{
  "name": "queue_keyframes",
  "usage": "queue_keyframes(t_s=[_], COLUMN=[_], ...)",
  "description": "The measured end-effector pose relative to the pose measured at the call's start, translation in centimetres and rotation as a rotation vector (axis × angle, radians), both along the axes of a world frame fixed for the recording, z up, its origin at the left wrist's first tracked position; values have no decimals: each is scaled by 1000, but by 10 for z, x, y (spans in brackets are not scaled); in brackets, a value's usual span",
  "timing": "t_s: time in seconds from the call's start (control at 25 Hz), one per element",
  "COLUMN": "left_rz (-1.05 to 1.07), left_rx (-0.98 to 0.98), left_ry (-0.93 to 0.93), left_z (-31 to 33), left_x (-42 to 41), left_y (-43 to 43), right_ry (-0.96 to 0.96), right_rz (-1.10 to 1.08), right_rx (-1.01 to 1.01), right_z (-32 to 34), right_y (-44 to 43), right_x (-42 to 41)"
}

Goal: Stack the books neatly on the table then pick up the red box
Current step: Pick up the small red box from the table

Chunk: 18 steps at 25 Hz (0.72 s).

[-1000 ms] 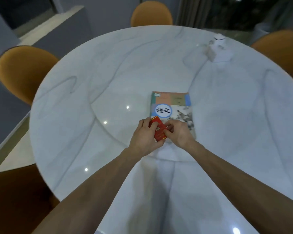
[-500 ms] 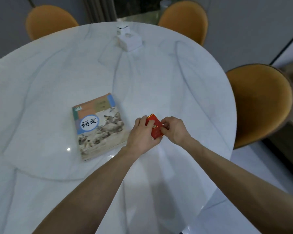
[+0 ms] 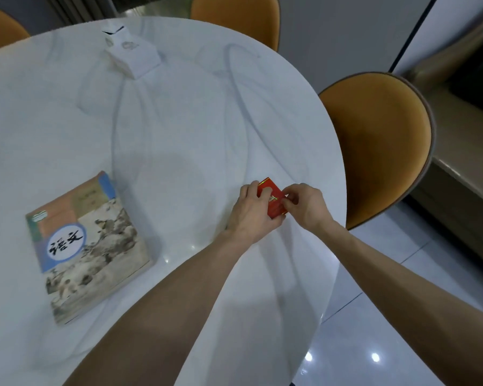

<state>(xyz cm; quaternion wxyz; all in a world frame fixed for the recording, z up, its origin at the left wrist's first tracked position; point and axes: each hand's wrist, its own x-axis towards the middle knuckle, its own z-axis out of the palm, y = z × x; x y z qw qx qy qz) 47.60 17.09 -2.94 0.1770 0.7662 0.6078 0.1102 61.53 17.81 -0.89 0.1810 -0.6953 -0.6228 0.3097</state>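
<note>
A small red box (image 3: pixel 273 200) is held above the white marble table (image 3: pixel 179 121), near its right edge. My left hand (image 3: pixel 251 213) wraps around the box from the left. My right hand (image 3: pixel 304 204) pinches its right side with fingertips. A stack of books (image 3: pixel 87 243) with a painted cover and a blue-ringed white circle lies flat on the table at the lower left, well apart from both hands.
A white tissue box (image 3: pixel 131 54) stands at the far side of the table. Orange chairs sit at the right (image 3: pixel 379 143), at the far edge (image 3: pixel 234 18) and at the top left (image 3: pixel 0 32). Glossy tiled floor (image 3: pixel 388 330) lies beyond the table's right rim.
Both hands, holding the red box, have moved right, away from the books and toward the table's right edge. The camera view has turned right with them.
</note>
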Motion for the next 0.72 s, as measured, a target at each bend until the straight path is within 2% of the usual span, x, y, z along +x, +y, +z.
queue_keyframes(t_s=[0.2,0.52,0.72], left_rz=[-22,-34,-33], left_rx=[15,-40,-5], left_ry=[29,-2,14], left_z=[-21,-53,-57], left_x=[34,53,51], left_y=[36,65,65], right_ry=[10,-12,-1], right_rz=[-88,-103,-91], right_rx=[29,-11,-4], right_z=[-22,-55,-59], right_y=[29,56,56], right_x=[32,47,47])
